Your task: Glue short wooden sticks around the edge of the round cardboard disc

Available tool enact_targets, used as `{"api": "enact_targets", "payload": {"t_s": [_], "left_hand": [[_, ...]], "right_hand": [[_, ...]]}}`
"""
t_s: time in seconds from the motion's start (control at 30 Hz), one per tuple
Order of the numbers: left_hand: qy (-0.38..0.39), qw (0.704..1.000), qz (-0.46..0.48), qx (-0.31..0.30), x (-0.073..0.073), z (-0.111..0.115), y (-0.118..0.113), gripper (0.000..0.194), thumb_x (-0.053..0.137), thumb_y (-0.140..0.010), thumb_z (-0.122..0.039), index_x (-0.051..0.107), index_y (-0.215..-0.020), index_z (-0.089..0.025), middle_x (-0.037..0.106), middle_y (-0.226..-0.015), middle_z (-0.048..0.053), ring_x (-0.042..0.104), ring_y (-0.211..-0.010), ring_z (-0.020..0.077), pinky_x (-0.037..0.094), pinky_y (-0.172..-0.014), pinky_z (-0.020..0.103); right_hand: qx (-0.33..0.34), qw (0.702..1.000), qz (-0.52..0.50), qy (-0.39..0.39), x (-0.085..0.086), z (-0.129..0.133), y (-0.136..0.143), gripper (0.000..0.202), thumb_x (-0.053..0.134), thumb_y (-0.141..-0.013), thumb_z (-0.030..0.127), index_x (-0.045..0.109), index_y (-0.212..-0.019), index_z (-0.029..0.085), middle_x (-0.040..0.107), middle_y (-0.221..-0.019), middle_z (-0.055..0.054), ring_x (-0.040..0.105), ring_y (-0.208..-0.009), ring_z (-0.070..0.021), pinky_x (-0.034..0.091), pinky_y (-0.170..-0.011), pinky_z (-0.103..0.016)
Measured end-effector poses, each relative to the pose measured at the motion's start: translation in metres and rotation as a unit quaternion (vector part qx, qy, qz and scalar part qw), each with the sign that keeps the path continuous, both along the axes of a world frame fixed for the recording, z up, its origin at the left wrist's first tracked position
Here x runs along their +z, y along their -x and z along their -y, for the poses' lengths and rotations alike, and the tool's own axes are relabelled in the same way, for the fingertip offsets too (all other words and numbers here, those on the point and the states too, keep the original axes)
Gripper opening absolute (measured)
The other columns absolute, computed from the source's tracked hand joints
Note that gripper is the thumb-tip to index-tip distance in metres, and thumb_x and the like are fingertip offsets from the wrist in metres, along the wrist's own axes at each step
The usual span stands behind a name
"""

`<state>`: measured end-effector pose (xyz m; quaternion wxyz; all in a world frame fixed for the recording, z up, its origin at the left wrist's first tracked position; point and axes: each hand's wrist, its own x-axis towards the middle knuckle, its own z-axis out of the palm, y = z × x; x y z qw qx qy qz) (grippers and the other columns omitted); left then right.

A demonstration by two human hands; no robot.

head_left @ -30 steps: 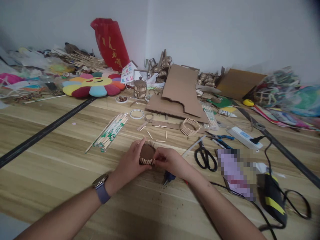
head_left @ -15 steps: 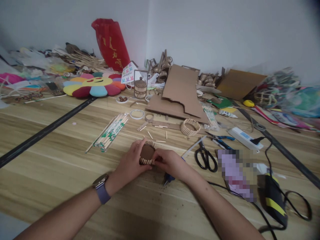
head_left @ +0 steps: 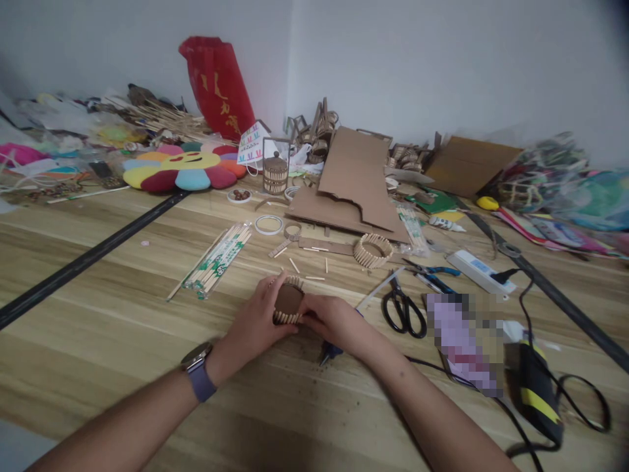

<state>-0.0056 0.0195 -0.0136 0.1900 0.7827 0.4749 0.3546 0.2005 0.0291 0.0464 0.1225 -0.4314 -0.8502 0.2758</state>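
A small round cardboard basket [head_left: 289,300], ringed with short wooden stick pieces, sits on the table between my hands. My left hand [head_left: 260,309] curls round its left side, thumb at the near edge. Against its right side, the fingers of my right hand [head_left: 330,318] are pressed together at the rim; whether a stick piece is between them is hidden. Partly under my right hand lies a dark blue glue gun [head_left: 330,352], its nozzle pointing toward me. Loose stick pieces [head_left: 293,265] and a second stick-walled ring [head_left: 373,251] lie beyond.
Black scissors [head_left: 403,313], blue-handled pliers [head_left: 437,275] and a power strip [head_left: 481,274] lie to the right, with a black cable running nearby. Packaged sticks [head_left: 217,260] are at left. Cardboard sheets [head_left: 356,177] and a finished lidded bucket [head_left: 276,176] stand farther back.
Hardly anything differs. Both hands stay on the basket, the right fingers shifting very slightly at its rim. The whole view has drifted a little.
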Motion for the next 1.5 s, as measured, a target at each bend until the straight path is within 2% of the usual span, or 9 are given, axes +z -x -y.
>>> {"api": "enact_targets", "payload": {"t_s": [0.63, 1.0, 1.17, 1.33, 1.4, 1.5], "left_hand": [[0.005, 1.000, -0.005, -0.007, 0.002, 0.001, -0.001, 0.109, 0.085, -0.067, -0.012, 0.023, -0.155, -0.032, 0.050, -0.145, 0.013, 0.049, -0.137, 0.0367, 0.043, -0.113, 0.061], [0.012, 1.000, -0.008, -0.003, 0.002, 0.002, -0.001, 0.109, 0.087, -0.067, -0.013, 0.025, -0.155, -0.029, 0.049, -0.145, 0.015, 0.050, -0.136, 0.0374, 0.044, -0.112, 0.060], [0.021, 1.000, -0.009, -0.010, 0.002, 0.001, 0.000, 0.107, 0.087, -0.068, -0.016, 0.025, -0.155, -0.030, 0.048, -0.146, 0.014, 0.049, -0.138, 0.0376, 0.043, -0.113, 0.061], [0.021, 1.000, -0.001, -0.021, 0.005, -0.001, 0.003, 0.106, 0.086, -0.069, -0.015, 0.025, -0.154, -0.032, 0.043, -0.150, 0.013, 0.043, -0.143, 0.0360, 0.039, -0.117, 0.061], [0.015, 1.000, -0.002, -0.023, 0.006, -0.001, 0.004, 0.108, 0.087, -0.067, -0.013, 0.025, -0.154, -0.031, 0.041, -0.152, 0.014, 0.041, -0.144, 0.0367, 0.037, -0.119, 0.062], [0.001, 1.000, -0.002, -0.021, 0.006, -0.001, 0.005, 0.113, 0.091, -0.063, -0.014, 0.026, -0.153, -0.030, 0.039, -0.153, 0.016, 0.039, -0.146, 0.0387, 0.035, -0.119, 0.064]], "right_hand": [[0.026, 0.998, 0.052, -0.018, 0.002, 0.000, 0.000, 0.008, 0.061, -0.093, 0.011, 0.061, -0.093, 0.019, 0.072, -0.090, -0.005, 0.065, -0.082, -0.0182, 0.039, -0.069, -0.023], [0.023, 0.998, 0.052, -0.021, -0.001, 0.000, 0.000, 0.008, 0.061, -0.094, 0.012, 0.061, -0.093, 0.021, 0.070, -0.089, -0.003, 0.065, -0.081, -0.0176, 0.037, -0.068, -0.023], [0.025, 0.993, 0.107, -0.042, 0.012, 0.003, 0.001, 0.007, 0.063, -0.095, 0.016, 0.065, -0.101, 0.019, 0.074, -0.097, -0.007, 0.067, -0.087, -0.0203, 0.041, -0.070, -0.026], [-0.005, 0.995, 0.063, -0.082, 0.037, 0.007, -0.012, 0.031, 0.067, -0.093, 0.018, 0.063, -0.124, 0.019, 0.074, -0.115, -0.010, 0.069, -0.094, -0.0221, 0.047, -0.080, -0.030], [-0.025, 0.993, 0.062, -0.094, 0.047, 0.009, -0.023, 0.026, 0.065, -0.094, 0.019, 0.065, -0.120, 0.019, 0.075, -0.110, -0.009, 0.070, -0.091, -0.0218, 0.049, -0.080, -0.030], [-0.041, 0.989, 0.114, -0.079, 0.058, 0.015, -0.047, 0.012, 0.061, -0.096, 0.024, 0.070, -0.103, 0.019, 0.075, -0.096, -0.008, 0.070, -0.083, -0.0222, 0.048, -0.075, -0.030]]}}
